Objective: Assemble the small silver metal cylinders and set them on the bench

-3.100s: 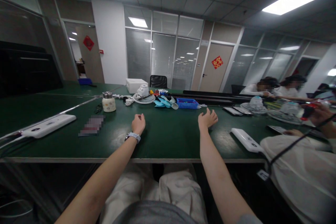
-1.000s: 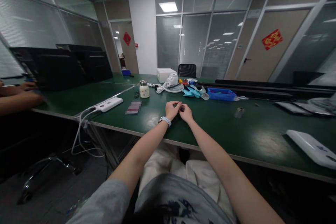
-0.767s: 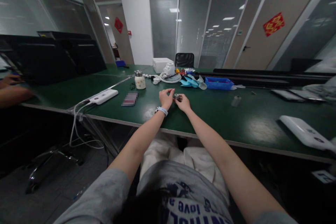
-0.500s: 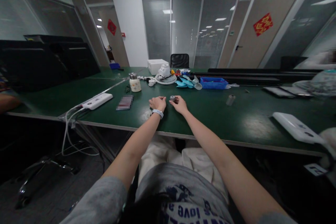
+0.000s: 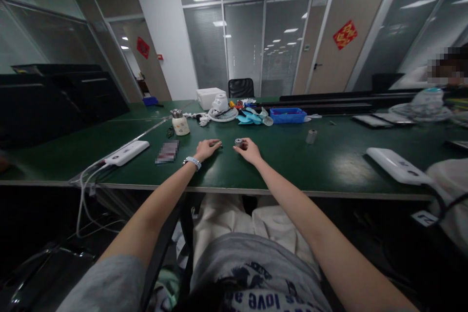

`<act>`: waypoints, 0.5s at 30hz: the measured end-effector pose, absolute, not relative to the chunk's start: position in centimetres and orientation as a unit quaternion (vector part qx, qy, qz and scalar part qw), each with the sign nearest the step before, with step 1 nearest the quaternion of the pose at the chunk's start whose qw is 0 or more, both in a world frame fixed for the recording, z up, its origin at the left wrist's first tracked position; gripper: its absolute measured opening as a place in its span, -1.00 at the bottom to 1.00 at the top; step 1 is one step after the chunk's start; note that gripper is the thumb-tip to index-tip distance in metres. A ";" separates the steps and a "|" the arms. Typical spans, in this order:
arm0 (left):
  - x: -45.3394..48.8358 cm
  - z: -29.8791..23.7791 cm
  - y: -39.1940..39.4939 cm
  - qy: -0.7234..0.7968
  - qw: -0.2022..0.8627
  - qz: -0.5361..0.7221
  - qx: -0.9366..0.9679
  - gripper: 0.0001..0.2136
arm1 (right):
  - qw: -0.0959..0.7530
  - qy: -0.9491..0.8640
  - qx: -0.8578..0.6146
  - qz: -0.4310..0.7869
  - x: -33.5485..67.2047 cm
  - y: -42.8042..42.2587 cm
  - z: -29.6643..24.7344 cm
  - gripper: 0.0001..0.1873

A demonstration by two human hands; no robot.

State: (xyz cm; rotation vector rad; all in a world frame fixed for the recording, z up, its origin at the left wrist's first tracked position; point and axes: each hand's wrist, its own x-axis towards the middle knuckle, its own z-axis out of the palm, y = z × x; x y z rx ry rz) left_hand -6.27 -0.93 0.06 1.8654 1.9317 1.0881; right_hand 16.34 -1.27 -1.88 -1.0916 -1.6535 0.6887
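My right hand (image 5: 250, 151) is closed around a small grey metal cylinder (image 5: 239, 142), which stands upright on the green table. To its left, my left hand (image 5: 206, 149), with a watch (image 5: 192, 163) on the wrist, has thumb and fingertips pinched together just over the tabletop. A tiny dark thing seems to show at those fingertips, too small to name. A second metal cylinder (image 5: 311, 136) of similar look stands farther right, apart from both hands.
Behind the hands lie a white fan part (image 5: 222, 113), light-blue fan blades (image 5: 252, 116) and a blue tray (image 5: 288, 115). Left are a cream bottle (image 5: 180, 124), a blurred flat item (image 5: 167, 151) and a white power bank (image 5: 127, 153); another white device (image 5: 398, 165) lies right. A person sits far right.
My left hand has moved left, away from the cylinder and my right hand. My right hand still holds the cylinder. The camera view has turned slightly.
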 end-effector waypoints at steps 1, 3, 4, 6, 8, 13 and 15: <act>-6.3 0.0 -0.7 0.660 0.128 0.379 0.636 -0.59 | 0.496 -0.686 -0.453 0.279 16.4 -1.4 -1.8 -0.51; -6.0 0.1 -0.2 0.667 0.143 0.397 0.614 -0.56 | 0.492 -0.689 -0.459 0.268 16.4 -1.6 -1.6 -0.46; -5.7 0.2 0.0 0.675 0.150 0.413 0.593 -0.55 | 0.489 -0.690 -0.463 0.263 16.4 -1.7 -1.5 -0.45; -5.0 0.4 0.3 0.696 0.156 0.448 0.539 -0.55 | 0.483 -0.694 -0.470 0.253 16.5 -1.6 -1.4 -0.44; -4.4 0.5 0.4 0.713 0.149 0.477 0.492 -0.58 | 0.475 -0.695 -0.480 0.246 16.6 -1.5 -1.3 -0.44; -4.2 0.3 0.2 0.687 0.140 0.515 0.492 -0.62 | 0.479 -0.667 -0.476 0.315 16.8 -1.0 -0.8 -0.57; -4.4 0.2 0.1 0.682 0.135 0.523 0.493 -0.62 | 0.486 -0.645 -0.456 0.375 16.9 -0.9 -0.4 -0.67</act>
